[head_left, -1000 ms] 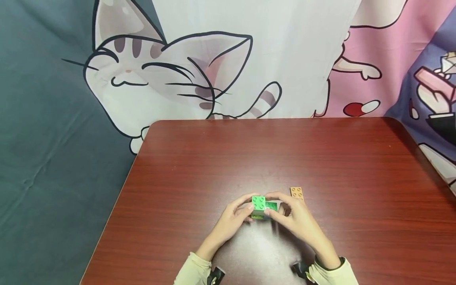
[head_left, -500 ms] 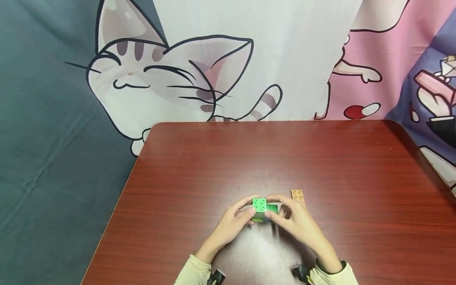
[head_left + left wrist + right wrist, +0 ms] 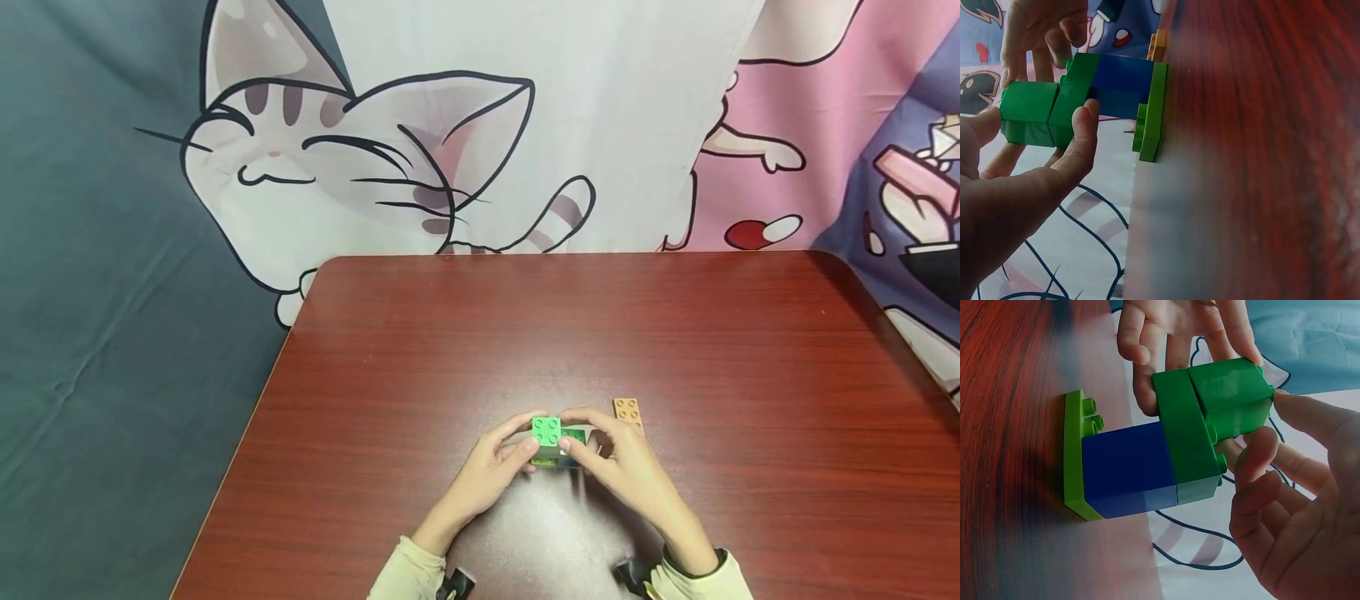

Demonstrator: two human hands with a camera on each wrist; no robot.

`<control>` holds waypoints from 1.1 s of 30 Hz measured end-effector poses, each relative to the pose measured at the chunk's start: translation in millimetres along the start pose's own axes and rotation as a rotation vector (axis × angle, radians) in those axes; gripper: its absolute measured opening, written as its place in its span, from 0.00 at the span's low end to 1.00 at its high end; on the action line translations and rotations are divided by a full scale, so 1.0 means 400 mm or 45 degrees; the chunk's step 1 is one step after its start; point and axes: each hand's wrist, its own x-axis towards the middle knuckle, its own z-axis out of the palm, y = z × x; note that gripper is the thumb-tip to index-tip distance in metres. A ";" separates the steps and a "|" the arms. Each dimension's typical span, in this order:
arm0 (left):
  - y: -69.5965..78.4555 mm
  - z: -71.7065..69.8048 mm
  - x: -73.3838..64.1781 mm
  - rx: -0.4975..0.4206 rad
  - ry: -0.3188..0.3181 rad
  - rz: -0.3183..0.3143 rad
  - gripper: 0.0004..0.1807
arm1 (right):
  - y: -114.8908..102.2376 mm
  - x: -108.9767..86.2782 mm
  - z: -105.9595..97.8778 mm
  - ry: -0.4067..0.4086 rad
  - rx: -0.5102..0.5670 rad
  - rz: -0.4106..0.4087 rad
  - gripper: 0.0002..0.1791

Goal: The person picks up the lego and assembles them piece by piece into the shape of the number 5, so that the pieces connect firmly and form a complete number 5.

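A small stack of toy building blocks stands on the table between my hands. At its base is a lime green plate (image 3: 1074,456), with a blue brick (image 3: 1129,469) on it. A longer dark green brick (image 3: 1188,434) lies across the blue one and overhangs it. On top sits a bright green brick (image 3: 546,431), at the overhanging end; a thin gap line shows beneath it in the right wrist view. My left hand (image 3: 483,467) pinches the green bricks from the left side. With thumb and forefinger, my right hand (image 3: 626,458) grips the top brick's right corners.
A flat yellow-orange block (image 3: 627,411) lies on the table just beyond my right hand. The brown wooden table (image 3: 450,333) ends at a far edge, where a printed cloth (image 3: 630,125) with cartoon animals hangs.
The head view has shifted slightly. My right thumb tip has moved a little up along the top brick's corner. The left hand and the stack keep their places.
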 end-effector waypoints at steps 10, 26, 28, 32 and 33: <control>-0.002 0.000 -0.001 0.017 0.001 -0.004 0.19 | 0.007 -0.002 0.005 0.003 0.012 -0.015 0.17; 0.004 0.000 0.005 0.046 0.002 0.024 0.19 | 0.010 0.001 0.004 -0.012 0.057 0.017 0.17; 0.003 0.000 0.003 0.059 0.006 0.012 0.19 | 0.011 -0.001 0.005 -0.026 0.068 0.043 0.17; 0.001 0.001 0.001 0.085 0.012 0.002 0.19 | 0.013 -0.005 0.006 -0.029 0.087 0.059 0.17; 0.000 0.001 0.001 0.090 0.014 0.003 0.19 | 0.013 -0.005 0.006 -0.027 0.089 0.056 0.17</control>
